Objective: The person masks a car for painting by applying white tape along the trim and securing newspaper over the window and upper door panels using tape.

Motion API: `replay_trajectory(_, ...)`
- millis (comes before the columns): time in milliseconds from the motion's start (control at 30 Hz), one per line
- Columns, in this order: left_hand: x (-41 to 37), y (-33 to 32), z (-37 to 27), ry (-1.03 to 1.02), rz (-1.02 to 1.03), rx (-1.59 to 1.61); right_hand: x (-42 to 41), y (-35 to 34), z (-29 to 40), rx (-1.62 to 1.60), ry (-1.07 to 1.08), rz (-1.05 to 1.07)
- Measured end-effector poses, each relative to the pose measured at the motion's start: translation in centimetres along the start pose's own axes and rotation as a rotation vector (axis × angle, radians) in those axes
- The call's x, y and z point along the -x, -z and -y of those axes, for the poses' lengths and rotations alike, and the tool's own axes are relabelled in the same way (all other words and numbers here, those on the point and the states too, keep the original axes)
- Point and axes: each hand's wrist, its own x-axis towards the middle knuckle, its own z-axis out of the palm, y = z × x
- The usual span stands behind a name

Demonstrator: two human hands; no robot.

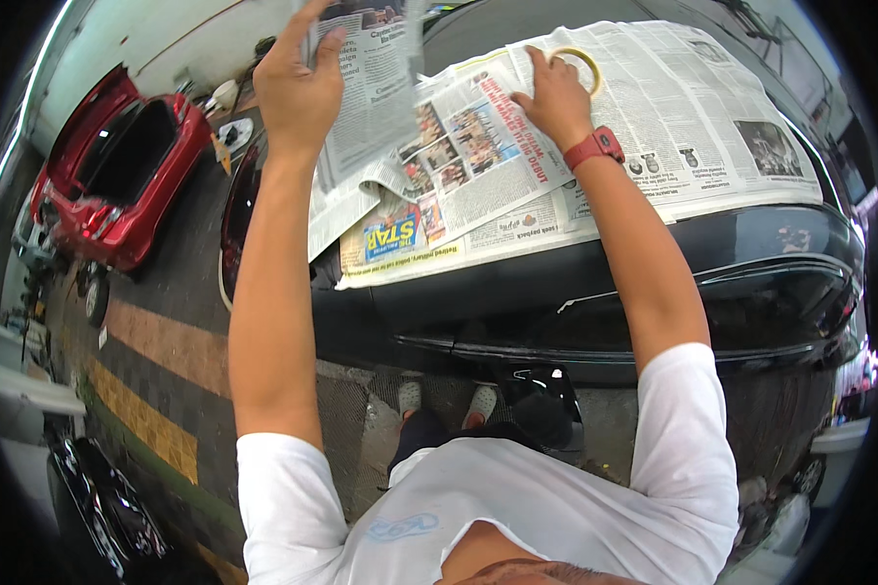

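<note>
My left hand (300, 91) is raised at the upper left, its fingers and thumb closed on a newspaper sheet (373, 95) that hangs down, slightly blurred. My right hand (556, 95), with a red watch on the wrist, rests over the newspaper covering (651, 95) spread across a black car. A roll of masking tape (591, 67) stands by its outer fingers; whether they grip it cannot be made out. Beneath that hand lies a loose newspaper page (468, 146) with photos and red print. Light yellowish tape runs along the covering's lower edge.
The black car's body panel (483, 296) with a lamp at the right end crosses in front of me. A red car body (128, 175) with its rear open stands at the left. Black glossy parts (110, 504) lie at the lower left, and a dark panel (545, 406) is near my feet.
</note>
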Motion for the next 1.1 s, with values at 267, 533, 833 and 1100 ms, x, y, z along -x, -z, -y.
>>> replay_trajectory(267, 0.5, -7.6, 7.3, 0.502, -0.175, 0.899, 2.8, 6.0, 16.0, -0.464, 0.093, -0.054)
replay_trajectory(533, 1.8, -9.8, 9.6, 0.791, 0.149, 1.468, 0.6, 4.0, 18.4, -0.762, -0.276, -0.177)
replay_trajectory(833, -1.4, -9.5, 11.8, 0.832, 0.198, 1.631, -2.3, 5.6, 15.2, -1.127, -0.519, -0.393)
replay_trajectory(1100, 10.1, -9.2, 25.8, 1.142, 0.035, 1.573, 0.6, 6.0, 5.6, -1.427, -0.924, -0.382)
